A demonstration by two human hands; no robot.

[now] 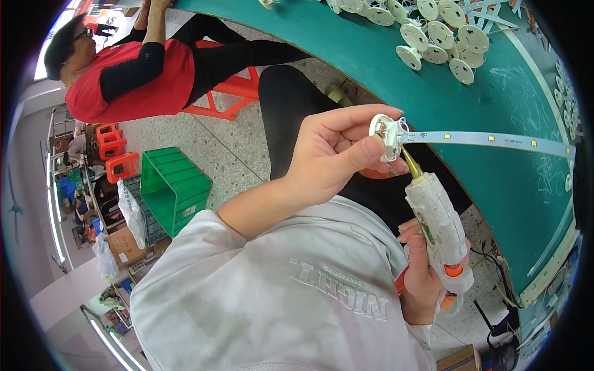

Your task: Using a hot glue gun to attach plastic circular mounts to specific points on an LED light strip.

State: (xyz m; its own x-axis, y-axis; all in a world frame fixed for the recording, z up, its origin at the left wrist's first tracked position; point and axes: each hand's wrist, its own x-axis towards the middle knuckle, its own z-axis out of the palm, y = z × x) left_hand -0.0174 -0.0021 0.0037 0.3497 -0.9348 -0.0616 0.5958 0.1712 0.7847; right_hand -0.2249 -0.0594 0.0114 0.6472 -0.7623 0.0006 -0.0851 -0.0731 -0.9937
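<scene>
My left hand [331, 148] is closed, its thumb and fingers pinching a round white lamp end cap [391, 143] with thin wires on its face. From that cap a pale LED strip [513, 141] with small yellow chips stretches right, over the table. My right hand [422, 272] is wrapped around a glue gun [435, 213] with a worn white body, an orange part near the grip and a gold nozzle. The nozzle tip points up at the cap where the strip joins it. Whether the tip touches cannot be made out.
A green table [371, 62] curves along the right. Several white round caps [439, 37] lie in a cluster at its far side. To the left a co-worker in red [133, 80] sits on a red stool [238, 93]. A green crate [173, 188] stands on the speckled floor.
</scene>
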